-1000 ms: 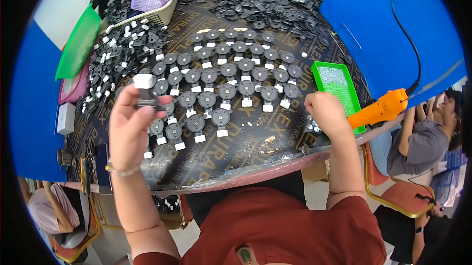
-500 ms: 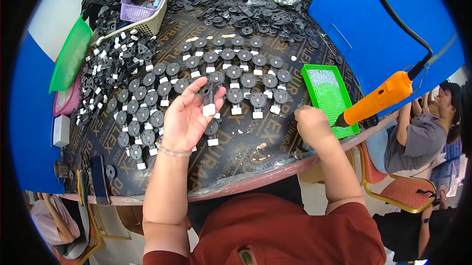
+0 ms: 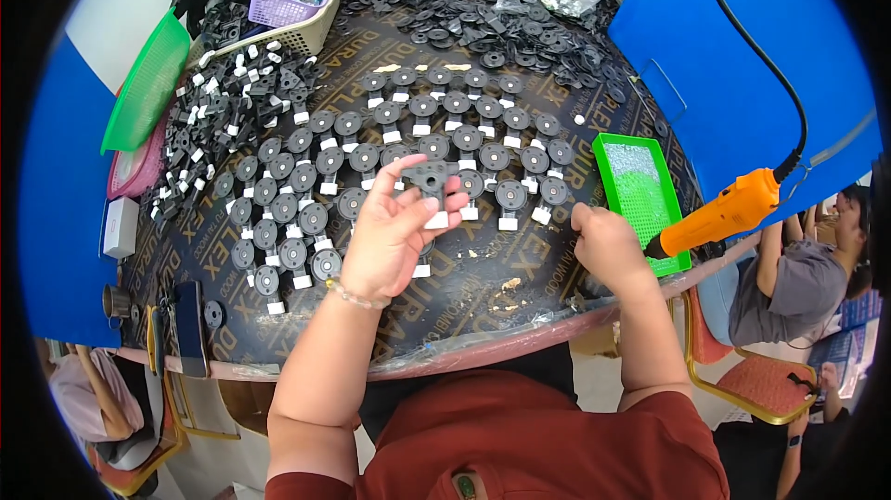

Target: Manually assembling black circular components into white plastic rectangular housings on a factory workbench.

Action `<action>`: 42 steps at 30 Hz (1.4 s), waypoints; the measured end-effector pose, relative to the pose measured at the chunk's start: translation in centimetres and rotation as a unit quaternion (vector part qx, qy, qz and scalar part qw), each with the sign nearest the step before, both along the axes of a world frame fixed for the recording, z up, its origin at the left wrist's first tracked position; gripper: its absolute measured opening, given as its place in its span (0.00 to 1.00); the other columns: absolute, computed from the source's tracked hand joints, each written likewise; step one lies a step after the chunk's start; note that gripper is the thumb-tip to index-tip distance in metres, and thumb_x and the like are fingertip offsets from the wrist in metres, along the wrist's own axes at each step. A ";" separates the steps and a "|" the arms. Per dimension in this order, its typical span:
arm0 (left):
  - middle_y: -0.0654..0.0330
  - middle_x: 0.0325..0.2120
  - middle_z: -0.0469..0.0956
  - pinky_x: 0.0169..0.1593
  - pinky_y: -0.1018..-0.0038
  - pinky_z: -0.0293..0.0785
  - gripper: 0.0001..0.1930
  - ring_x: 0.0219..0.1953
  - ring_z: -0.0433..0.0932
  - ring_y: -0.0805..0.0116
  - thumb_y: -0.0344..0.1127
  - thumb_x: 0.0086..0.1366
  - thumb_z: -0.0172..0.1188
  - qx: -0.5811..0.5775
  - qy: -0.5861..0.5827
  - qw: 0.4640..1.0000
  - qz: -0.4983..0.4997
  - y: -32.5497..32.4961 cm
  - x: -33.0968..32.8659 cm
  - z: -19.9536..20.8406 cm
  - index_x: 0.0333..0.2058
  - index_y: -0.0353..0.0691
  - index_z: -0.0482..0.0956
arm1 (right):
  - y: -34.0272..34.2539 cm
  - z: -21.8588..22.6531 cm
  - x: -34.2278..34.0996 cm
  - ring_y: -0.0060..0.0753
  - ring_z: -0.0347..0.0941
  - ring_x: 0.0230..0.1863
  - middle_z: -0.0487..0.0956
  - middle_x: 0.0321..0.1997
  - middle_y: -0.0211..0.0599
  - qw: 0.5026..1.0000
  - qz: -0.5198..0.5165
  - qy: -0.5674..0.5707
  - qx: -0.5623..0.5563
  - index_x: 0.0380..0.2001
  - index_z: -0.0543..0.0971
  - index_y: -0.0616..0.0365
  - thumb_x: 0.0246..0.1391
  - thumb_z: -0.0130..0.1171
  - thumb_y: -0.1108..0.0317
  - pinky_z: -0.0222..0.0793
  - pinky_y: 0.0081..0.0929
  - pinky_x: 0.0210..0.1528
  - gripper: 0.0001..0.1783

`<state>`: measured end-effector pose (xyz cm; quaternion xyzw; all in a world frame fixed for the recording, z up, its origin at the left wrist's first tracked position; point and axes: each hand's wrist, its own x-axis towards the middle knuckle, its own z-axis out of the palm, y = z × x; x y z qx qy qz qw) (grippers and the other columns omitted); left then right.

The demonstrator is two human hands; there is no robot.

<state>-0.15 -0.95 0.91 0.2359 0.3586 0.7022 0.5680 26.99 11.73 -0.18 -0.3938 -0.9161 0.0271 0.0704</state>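
Note:
My left hand holds up a black plastic bracket with a white end, pinched between thumb and fingers over the table. Beneath and beyond it, rows of black round-headed pieces with white ends lie on the dark tabletop. My right hand is closed beside the green tray, fingertips curled together; whatever they hold is hidden. Small silvery parts lie in the tray. An orange corded electric screwdriver slants over the tray's near end, its dark nose close to my right hand.
Loose black-and-white parts are heaped at left, with black discs piled at the back. A purple basket, green basket, white box and phone sit leftward. Blue partitions flank the table; other people sit nearby.
The held bracket has turned so its holed face shows, and its white end sits lower in my left fingers. My right hand stays closed by the tray. The whole view has shifted slightly.

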 end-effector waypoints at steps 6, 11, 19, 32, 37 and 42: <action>0.44 0.52 0.73 0.56 0.62 0.77 0.29 0.53 0.78 0.54 0.17 0.63 0.51 -0.004 0.006 0.997 -0.070 -0.2 1.3 -0.4 0.62 0.39 0.59 | -1.7 6.4 -4.8 0.45 0.77 0.30 0.77 0.27 0.42 0.952 0.072 0.234 -0.185 0.34 0.71 0.59 0.42 0.59 0.79 0.73 0.37 0.33 0.13; 0.51 0.48 0.76 0.53 0.71 0.78 0.28 0.51 0.79 0.62 0.16 0.64 0.48 -0.030 0.011 0.994 -0.107 -0.3 1.5 -0.9 0.62 0.40 0.59 | -2.6 7.4 -10.3 0.50 0.76 0.35 0.76 0.30 0.42 0.930 0.240 0.249 -0.122 0.35 0.71 0.58 0.45 0.60 0.78 0.72 0.42 0.36 0.13; 0.48 0.48 0.77 0.49 0.68 0.81 0.24 0.47 0.81 0.60 0.18 0.64 0.50 -0.035 -0.017 0.995 -0.090 -0.3 1.3 -0.6 0.59 0.38 0.62 | -0.5 6.4 -10.1 0.49 0.77 0.31 0.77 0.30 0.44 0.923 0.139 0.308 -0.184 0.35 0.73 0.59 0.50 0.61 0.77 0.72 0.35 0.34 0.09; 0.46 0.41 0.80 0.39 0.68 0.81 0.11 0.38 0.83 0.59 0.28 0.69 0.54 -0.063 0.026 0.997 -0.029 0.2 0.7 -1.0 0.49 0.39 0.70 | 19.9 0.9 -17.5 0.53 0.78 0.45 0.81 0.43 0.49 0.962 -0.142 0.189 0.138 0.40 0.80 0.57 0.56 0.51 0.70 0.73 0.46 0.48 0.11; 0.46 0.41 0.80 0.41 0.68 0.81 0.13 0.39 0.83 0.60 0.29 0.68 0.56 -0.036 0.006 0.999 -0.010 0.2 0.2 -1.1 0.51 0.38 0.69 | 25.9 -2.5 -17.6 0.50 0.74 0.56 0.81 0.51 0.42 0.982 -0.176 0.025 0.066 0.41 0.83 0.51 0.60 0.49 0.67 0.73 0.44 0.54 0.13; 0.44 0.44 0.78 0.44 0.65 0.81 0.16 0.41 0.82 0.58 0.31 0.70 0.54 -0.037 -0.012 0.999 0.017 0.1 0.0 -0.9 0.54 0.36 0.66 | 27.2 -3.4 -17.8 0.46 0.74 0.53 0.81 0.46 0.39 0.981 -0.150 -0.024 0.122 0.38 0.84 0.51 0.58 0.54 0.64 0.73 0.41 0.51 0.11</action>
